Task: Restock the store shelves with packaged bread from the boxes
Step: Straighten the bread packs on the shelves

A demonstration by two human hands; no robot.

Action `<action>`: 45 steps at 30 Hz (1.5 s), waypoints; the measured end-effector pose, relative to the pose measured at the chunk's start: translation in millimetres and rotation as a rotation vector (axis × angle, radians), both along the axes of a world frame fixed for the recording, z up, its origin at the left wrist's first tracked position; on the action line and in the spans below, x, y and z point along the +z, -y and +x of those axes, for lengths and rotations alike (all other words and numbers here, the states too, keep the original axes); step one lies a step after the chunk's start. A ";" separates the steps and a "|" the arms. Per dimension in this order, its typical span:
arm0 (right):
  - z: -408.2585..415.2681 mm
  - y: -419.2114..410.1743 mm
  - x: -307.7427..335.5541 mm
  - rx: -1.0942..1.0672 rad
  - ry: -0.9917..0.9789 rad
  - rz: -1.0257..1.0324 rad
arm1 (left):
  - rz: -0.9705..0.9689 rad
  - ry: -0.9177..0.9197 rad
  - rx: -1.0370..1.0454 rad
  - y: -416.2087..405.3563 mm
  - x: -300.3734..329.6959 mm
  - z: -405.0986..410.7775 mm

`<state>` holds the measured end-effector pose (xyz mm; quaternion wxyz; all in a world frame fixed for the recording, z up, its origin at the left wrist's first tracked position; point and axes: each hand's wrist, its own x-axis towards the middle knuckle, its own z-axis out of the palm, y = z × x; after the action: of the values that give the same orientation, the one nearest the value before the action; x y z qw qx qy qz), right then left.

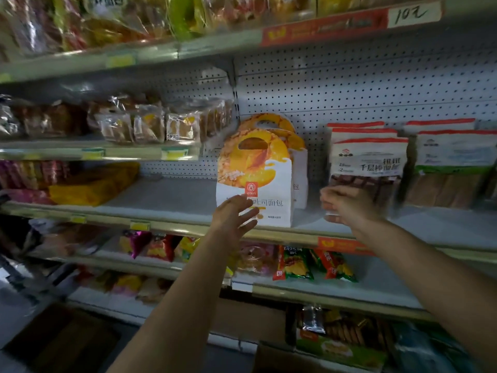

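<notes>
Setting a bread carton point(254, 181) upright on the middle shelf point(172, 196), just beside bagged bread point(367, 168). Left hand point(235, 215) spread against its front; right hand point(345, 204) loosely curled, seemingly empty. Next, probably: nudge carton square, fetch more from boxes

The left grip point(233, 215) covered the lower left corner and part of the printing on the front bread carton point(255, 181), and the cartons behind it showed only their handle tops. The right grip point(347, 204) was smeared by motion, so its finger hold on the bread bag point(368, 168) could not be made out. Packets on the top shelf point(215, 45) were blurred and cut by the upper edge.
</notes>
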<state>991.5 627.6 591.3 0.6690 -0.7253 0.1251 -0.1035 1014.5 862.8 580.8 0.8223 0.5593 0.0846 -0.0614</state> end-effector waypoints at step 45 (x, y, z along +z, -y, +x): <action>262.1 -24.6 -88.9 -0.143 -0.144 0.249 | 0.243 0.310 -0.158 -68.9 -135.8 257.9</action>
<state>1253.6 652.2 502.4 0.7339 -0.6317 0.2357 -0.0822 1272.4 931.8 445.0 0.7447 0.6619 -0.0802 -0.0286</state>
